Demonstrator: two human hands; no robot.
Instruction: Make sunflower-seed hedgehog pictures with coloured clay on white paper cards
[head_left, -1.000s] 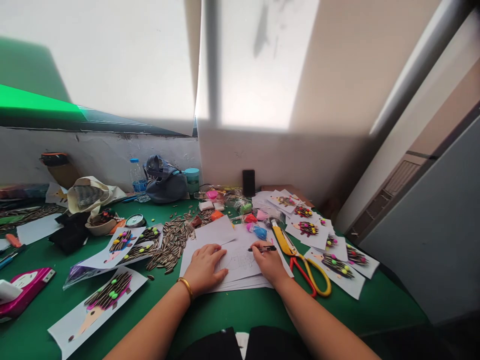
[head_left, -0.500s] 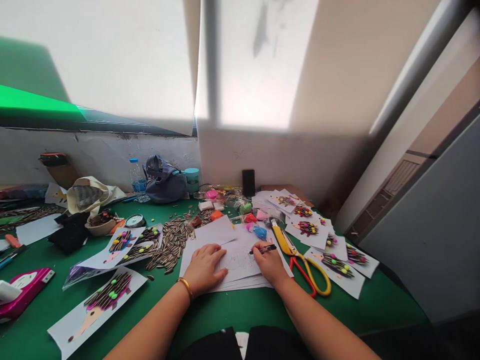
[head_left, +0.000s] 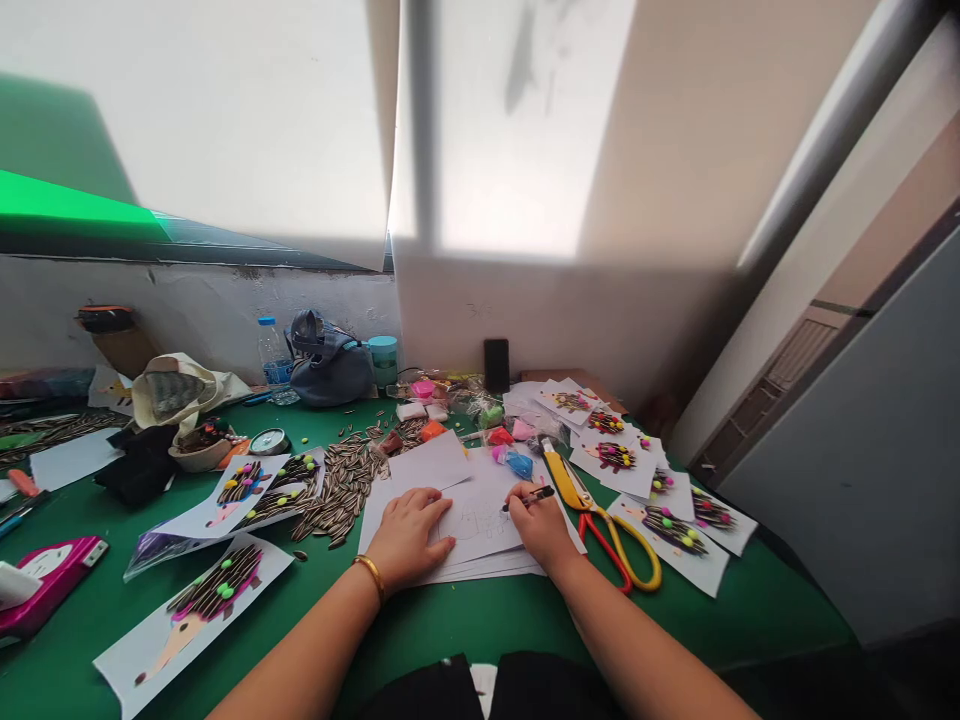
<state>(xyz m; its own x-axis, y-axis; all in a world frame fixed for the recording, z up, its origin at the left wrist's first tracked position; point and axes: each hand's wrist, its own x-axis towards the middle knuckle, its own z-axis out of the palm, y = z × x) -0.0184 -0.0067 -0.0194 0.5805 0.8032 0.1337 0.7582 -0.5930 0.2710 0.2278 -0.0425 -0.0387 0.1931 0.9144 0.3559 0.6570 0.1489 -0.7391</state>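
Note:
A sheet of white paper (head_left: 480, 545) with faint line drawing on it lies on a stack of sheets in front of me. My left hand (head_left: 412, 535) rests flat on its left side, fingers spread, a gold bangle at the wrist. My right hand (head_left: 536, 525) is closed around a black pen (head_left: 538, 494), its tip at the right part of the drawing. Beyond my left hand another white sheet (head_left: 431, 462) lies askew. Scissors (head_left: 619, 545) with yellow and red handles and a yellow utility knife (head_left: 566, 475) are just right of the paper.
Striped sunflower seeds (head_left: 345, 485) are heaped left of the paper. Hedgehog picture cards (head_left: 667, 530) lie at right, with another hedgehog card (head_left: 195, 620) at left. Colored clay packs (head_left: 517, 460), a phone (head_left: 496, 365), a blue bag (head_left: 330, 365) and a water bottle (head_left: 276, 360) stand toward the wall.
My right hand and the pen have shifted very slightly to the right on the paper, and a few more lines show. My left hand has stayed in place.

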